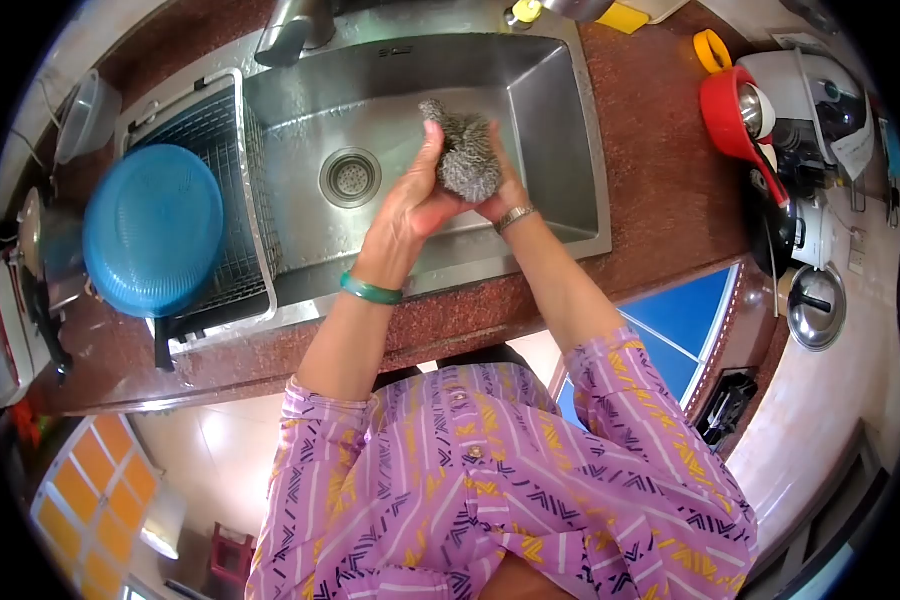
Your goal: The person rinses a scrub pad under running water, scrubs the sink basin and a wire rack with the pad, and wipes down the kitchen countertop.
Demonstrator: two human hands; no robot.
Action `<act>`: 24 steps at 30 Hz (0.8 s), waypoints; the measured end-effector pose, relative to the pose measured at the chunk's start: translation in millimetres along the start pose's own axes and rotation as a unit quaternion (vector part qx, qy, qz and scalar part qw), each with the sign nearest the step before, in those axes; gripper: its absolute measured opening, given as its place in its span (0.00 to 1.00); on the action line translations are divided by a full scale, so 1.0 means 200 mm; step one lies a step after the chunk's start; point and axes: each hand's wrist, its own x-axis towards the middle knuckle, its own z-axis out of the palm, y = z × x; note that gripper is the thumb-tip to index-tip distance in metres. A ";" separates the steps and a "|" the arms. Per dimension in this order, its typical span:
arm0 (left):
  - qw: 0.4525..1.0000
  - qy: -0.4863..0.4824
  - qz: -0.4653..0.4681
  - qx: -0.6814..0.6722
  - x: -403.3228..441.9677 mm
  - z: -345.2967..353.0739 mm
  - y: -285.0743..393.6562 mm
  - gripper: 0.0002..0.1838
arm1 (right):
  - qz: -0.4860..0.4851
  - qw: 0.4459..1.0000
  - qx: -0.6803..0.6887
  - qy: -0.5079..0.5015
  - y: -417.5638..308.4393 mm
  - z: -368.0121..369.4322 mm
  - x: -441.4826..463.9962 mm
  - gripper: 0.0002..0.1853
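Note:
Over the sink [300, 225], I hold a grey steel wool scourer [469, 168] between both hands. It looks like a curly clump with a smaller tuft sticking up at its far left. My left hand [422, 190] cups it from the left, thumb raised along its side, and a green bangle circles that wrist. On the other side my right hand [507, 180] closes against the scourer, below it a metal watch band [513, 218]. Most fingers of both hands are hidden behind the clump. The round drain strainer [351, 177] lies left of my hands.
A wire dish rack [253, 200] fills the sink's left end, with an upturned blue pan [154, 230] on it. The faucet [295, 30] rises at the back. Right of the sink, a red pot [728, 112] and a metal lid [816, 306] are on the counter side.

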 end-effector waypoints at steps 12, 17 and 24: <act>0.753 0.043 0.148 0.639 0.01 -0.06 -0.02 0.16 | -0.067 0.810 -0.583 0.019 -0.15 0.16 0.24 0.05; 0.937 -0.004 0.073 0.343 0.03 -0.12 0.07 0.17 | -0.055 0.876 -0.479 -0.009 -0.20 0.16 0.25 0.14; 0.987 -0.100 0.002 -0.124 0.01 -0.14 0.05 0.16 | 0.033 0.992 -0.067 -0.106 -0.04 0.06 0.07 0.45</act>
